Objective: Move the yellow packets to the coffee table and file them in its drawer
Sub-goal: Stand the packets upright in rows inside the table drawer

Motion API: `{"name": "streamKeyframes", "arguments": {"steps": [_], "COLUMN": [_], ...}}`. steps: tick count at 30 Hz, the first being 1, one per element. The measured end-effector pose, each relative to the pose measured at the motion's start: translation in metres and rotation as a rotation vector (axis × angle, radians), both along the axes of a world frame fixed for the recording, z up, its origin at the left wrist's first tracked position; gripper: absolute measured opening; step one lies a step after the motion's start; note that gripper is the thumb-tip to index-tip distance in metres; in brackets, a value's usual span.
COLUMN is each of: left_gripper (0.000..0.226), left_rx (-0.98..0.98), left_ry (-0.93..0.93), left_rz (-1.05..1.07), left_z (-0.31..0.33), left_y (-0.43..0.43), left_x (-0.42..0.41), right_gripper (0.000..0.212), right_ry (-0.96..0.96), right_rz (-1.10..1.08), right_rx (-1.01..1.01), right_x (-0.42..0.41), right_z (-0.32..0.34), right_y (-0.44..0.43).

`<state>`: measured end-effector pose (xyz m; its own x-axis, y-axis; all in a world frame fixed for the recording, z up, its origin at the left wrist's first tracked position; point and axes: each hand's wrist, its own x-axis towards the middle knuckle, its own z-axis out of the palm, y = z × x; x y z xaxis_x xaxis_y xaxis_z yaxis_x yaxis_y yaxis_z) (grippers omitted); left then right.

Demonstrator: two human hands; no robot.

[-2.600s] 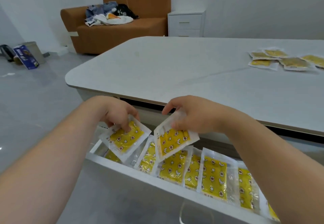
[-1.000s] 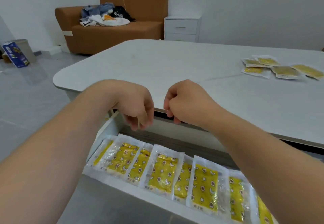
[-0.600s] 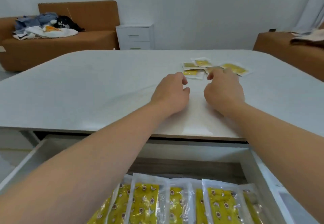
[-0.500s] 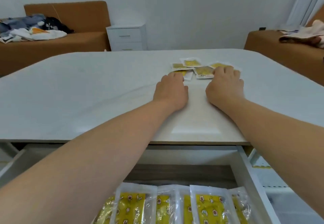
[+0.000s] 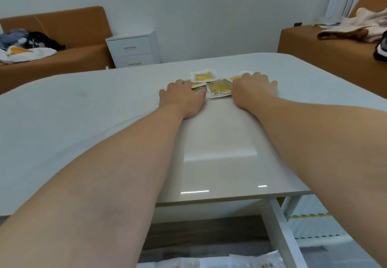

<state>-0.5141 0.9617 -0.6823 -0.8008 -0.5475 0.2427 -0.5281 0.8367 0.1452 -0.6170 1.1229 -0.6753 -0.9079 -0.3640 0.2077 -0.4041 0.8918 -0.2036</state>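
1. Several small yellow plastic packets (image 5: 218,88) cluster on the white coffee table (image 5: 104,100).
2. Left hand (image 5: 182,98) and right hand (image 5: 253,91) lie flat on them, uncurled.
3. Likely light, slick; pinch sealed edges.

Yellow packets (image 5: 219,88) lying loose on the counter (image 5: 83,110)
Flat, overlapping, clear-edged; between left grip (image 5: 182,98) and right grip (image 5: 253,90), touching both; drawer (image 5: 281,238) open below the forearms; filed packets (image 5: 209,262) inside.
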Motion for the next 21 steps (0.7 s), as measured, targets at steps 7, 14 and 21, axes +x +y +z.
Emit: {"name": "streamKeyframes", "arguments": {"steps": [7, 14, 21], "left_gripper": [0.044, 0.036, 0.072], "left_rx": [0.103, 0.397, 0.674], "left_ry": [0.183, 0.444, 0.594], "left_rz": [0.126, 0.164, 0.282], "left_z": [0.006, 0.007, 0.022], "left_y": [0.013, 0.013, 0.031], "left_x": [0.025, 0.051, 0.087], "right_gripper": [0.048, 0.054, 0.055], "right_ry": [-0.073, -0.028, -0.088], "right_rz": [-0.119, -0.191, -0.167], "right_rx": [-0.086, -0.211, -0.677], "right_x": [0.016, 0.033, 0.081], "right_z": [0.003, 0.006, 0.033], "right_y": [0.004, 0.017, 0.032]}}
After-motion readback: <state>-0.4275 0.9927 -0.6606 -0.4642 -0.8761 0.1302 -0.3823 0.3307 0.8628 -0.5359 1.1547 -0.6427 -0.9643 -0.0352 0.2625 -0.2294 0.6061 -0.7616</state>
